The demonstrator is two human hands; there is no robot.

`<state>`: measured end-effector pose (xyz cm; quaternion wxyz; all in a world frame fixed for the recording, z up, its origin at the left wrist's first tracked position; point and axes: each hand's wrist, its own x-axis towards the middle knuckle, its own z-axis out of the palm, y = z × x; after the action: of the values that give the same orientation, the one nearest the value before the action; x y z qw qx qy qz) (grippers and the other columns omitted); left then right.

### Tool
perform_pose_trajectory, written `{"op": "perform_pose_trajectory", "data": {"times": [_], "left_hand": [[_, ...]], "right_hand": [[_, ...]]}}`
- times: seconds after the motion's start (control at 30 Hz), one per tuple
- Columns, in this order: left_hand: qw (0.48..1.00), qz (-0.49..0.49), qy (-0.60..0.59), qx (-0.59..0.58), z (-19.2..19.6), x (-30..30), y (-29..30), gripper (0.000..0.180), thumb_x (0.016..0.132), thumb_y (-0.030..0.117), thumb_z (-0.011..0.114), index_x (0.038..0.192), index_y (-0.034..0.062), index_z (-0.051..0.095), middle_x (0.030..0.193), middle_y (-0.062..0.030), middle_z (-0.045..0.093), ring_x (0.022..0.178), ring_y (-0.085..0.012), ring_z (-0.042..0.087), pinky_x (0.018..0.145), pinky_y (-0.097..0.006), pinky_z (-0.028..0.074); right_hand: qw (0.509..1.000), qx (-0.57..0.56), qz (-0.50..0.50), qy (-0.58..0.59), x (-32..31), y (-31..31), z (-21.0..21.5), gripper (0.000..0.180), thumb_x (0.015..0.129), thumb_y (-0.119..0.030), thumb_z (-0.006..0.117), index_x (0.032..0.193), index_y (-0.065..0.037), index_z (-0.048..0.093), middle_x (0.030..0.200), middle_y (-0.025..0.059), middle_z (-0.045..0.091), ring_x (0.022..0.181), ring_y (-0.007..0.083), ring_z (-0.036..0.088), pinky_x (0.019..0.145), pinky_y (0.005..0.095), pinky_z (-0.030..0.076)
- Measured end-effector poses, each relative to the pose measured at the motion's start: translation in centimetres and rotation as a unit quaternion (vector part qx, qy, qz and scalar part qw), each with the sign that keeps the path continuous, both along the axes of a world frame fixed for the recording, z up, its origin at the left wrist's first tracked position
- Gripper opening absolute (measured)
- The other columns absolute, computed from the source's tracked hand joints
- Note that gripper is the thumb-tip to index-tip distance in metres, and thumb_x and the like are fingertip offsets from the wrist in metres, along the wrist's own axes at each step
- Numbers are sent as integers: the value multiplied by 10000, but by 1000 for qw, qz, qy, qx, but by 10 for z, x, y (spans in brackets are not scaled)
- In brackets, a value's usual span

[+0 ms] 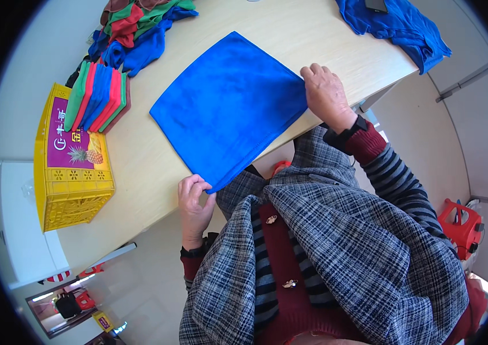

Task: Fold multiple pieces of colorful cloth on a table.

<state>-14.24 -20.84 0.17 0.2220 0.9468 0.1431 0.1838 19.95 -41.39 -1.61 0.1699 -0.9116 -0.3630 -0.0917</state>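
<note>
A blue cloth (227, 106) lies spread flat on the pale table, its near edge reaching just past the table's front edge. My left hand (194, 201) pinches its near left corner between thumb and fingers. At the near right corner my right hand (327, 95) grips the cloth, with the fingers curled over it. The edge between both hands looks straight and doubled. Wrist bands show on both arms.
Folded red, green, blue and brown cloths (97, 98) stand in a row against a yellow plastic crate (74, 190) at the left. Behind them is a heap of loose cloths (140, 34). Another blue cloth (391, 29), with a dark phone (376, 6) on it, hangs over the right edge.
</note>
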Motion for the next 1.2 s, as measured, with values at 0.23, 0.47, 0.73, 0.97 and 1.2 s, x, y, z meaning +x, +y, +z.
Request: {"op": "perform_pose_trajectory", "data": {"times": [0.23, 0.47, 0.73, 0.97, 1.2], "left_hand": [[994, -29, 61, -86, 15, 11, 20, 189, 814, 16, 664, 1002, 19, 638, 1190, -135, 598, 1136, -312, 565, 983, -405, 462], [981, 29, 155, 115, -10, 63, 48, 607, 1020, 334, 507, 1516, 20, 357, 1604, -225, 271, 1488, -381, 243, 1207, -461, 205], [978, 52, 164, 117, -22, 49, 52, 707, 1020, 453, 481, 1561, 47, 274, 1633, -217, 205, 1516, -387, 154, 1214, -561, 109], [974, 43, 177, 136, 4, 75, 65, 694, 1016, 472, 483, 1558, 81, 297, 1626, -204, 233, 1504, -391, 196, 1205, -563, 148], [971, -48, 157, 176, 5, 149, 91, 667, 1010, 476, 494, 1542, 103, 344, 1614, -195, 267, 1492, -382, 241, 1188, -566, 199]], "right_hand": [[962, 74, 260, -43, -67, 53, 2, 514, 943, -334, 621, 1373, -63, 539, 1419, 166, 524, 1348, 356, 453, 1134, 487, 336], [981, -17, 195, -4, -73, 81, -15, 693, 985, -549, 480, 1501, -91, 425, 1575, 174, 358, 1480, 369, 283, 1203, 526, 211], [998, -47, 44, 4, -7, 31, -28, 724, 994, -562, 469, 1527, -81, 384, 1574, 183, 349, 1480, 398, 267, 1207, 526, 211], [994, -65, 89, 4, -18, 56, -1, 705, 993, -537, 488, 1518, -77, 394, 1558, 196, 364, 1470, 406, 279, 1194, 554, 224], [985, -58, 165, 13, -46, 69, -9, 678, 990, -512, 506, 1509, -86, 411, 1560, 192, 364, 1473, 401, 277, 1192, 569, 212]]}}
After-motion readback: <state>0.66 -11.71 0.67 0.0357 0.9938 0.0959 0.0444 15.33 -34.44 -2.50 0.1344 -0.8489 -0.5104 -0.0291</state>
